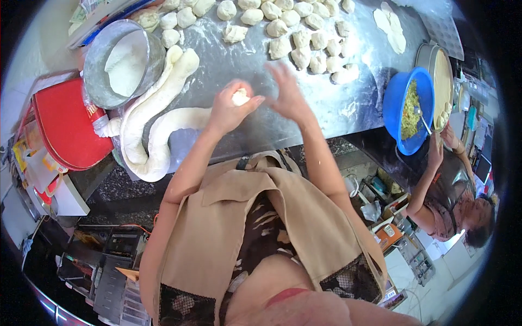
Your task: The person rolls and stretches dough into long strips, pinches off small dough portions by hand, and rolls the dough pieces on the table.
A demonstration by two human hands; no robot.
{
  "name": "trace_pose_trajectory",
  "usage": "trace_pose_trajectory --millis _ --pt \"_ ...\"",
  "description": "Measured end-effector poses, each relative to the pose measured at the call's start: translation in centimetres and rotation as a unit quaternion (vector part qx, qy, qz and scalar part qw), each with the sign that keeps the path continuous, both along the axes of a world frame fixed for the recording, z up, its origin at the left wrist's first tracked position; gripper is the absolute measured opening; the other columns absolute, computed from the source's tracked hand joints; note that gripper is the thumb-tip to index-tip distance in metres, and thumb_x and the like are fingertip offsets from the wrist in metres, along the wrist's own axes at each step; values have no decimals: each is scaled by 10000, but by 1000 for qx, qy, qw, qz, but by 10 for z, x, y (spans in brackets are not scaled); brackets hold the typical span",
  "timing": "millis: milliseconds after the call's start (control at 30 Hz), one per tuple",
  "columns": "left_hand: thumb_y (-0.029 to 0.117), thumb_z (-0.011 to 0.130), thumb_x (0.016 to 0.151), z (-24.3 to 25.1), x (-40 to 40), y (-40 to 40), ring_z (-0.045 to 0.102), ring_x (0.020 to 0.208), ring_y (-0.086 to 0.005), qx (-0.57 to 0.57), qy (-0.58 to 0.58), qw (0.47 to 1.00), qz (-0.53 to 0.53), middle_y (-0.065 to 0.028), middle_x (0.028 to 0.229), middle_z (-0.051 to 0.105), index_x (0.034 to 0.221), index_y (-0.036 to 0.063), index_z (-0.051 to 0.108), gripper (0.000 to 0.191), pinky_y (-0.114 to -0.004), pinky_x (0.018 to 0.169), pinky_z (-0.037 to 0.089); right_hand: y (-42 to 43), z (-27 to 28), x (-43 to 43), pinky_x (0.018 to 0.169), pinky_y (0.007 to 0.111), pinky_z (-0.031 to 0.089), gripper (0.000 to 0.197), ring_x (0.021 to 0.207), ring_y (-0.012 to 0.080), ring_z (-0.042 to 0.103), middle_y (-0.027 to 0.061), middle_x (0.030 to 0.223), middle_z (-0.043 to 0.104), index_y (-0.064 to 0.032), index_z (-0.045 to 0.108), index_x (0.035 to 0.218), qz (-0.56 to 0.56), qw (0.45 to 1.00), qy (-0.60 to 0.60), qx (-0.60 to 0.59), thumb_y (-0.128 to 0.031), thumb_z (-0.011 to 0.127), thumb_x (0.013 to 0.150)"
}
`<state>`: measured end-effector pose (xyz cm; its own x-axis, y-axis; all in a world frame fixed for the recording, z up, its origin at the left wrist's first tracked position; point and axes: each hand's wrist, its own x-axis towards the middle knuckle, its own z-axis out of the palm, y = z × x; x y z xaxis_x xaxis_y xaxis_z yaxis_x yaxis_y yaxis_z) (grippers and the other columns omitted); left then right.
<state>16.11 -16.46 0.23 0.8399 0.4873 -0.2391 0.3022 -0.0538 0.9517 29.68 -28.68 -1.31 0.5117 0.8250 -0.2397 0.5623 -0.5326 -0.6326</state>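
Observation:
My left hand (233, 106) is closed around the end of a long dough rope (161, 142), with a pale bit of dough (240, 97) showing between thumb and fingers. The rope bends back on itself over the left side of the metal worktop. My right hand (286, 94), blurred, is just right of it, fingers spread, with nothing seen in it. Several dough pieces (279, 48) lie beyond my hands on the floured worktop (244, 63). A metal bowl of flour (127, 65) stands at the left, beside the rope.
A blue basin (390, 108) of chopped filling with a spoon is at the right edge. Behind it is a round steamer (442, 81), where a co-worker (448, 183) has both hands. Flattened dough (390, 27) lies at the far right. A red container (71, 124) stands left.

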Motion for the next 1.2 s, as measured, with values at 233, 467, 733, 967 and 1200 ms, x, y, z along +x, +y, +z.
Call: trace_pose_trajectory --millis 233,467,733,967,1200 --pt "350 807 621 34 27 -6 463 1216 -327 283 -113 947 -104 -132 1267 531 1050 102 631 526 -429 984 390 -4 11 -47 846 364 491 414 939 241 608 109 993 595 -56 509 1080 -290 777 464 311 -174 701 733" --pt "293 716 658 -4 28 -66 638 774 -369 129 21 981 -144 -145 798 661 959 119 594 368 -456 678 510 -42 45 -11 678 386 518 310 621 193 552 84 727 560 -60 499 1027 -398 630 508 433 -98 641 754" --pt "190 754 672 -61 -18 -67 626 899 -292 323 52 922 -207 -82 988 635 1077 122 559 455 -409 741 499 -139 45 49 611 299 434 238 569 128 483 26 722 586 -127 522 968 -441 526 453 568 -21 596 768" --pt "215 795 624 -68 -145 -13 575 1001 -264 457 240 844 -142 -69 1082 604 1173 114 547 611 -390 858 446 -268 -9 169 628 336 477 82 609 176 520 73 736 556 -31 525 813 -408 441 502 622 -39 562 741" --pt "312 777 667 -65 -98 -44 464 1204 -294 549 142 812 -137 -114 1296 502 1276 100 492 705 -498 1031 321 -233 -96 189 828 420 469 502 929 346 576 200 1044 584 74 519 1131 -554 787 -258 84 -220 722 779"
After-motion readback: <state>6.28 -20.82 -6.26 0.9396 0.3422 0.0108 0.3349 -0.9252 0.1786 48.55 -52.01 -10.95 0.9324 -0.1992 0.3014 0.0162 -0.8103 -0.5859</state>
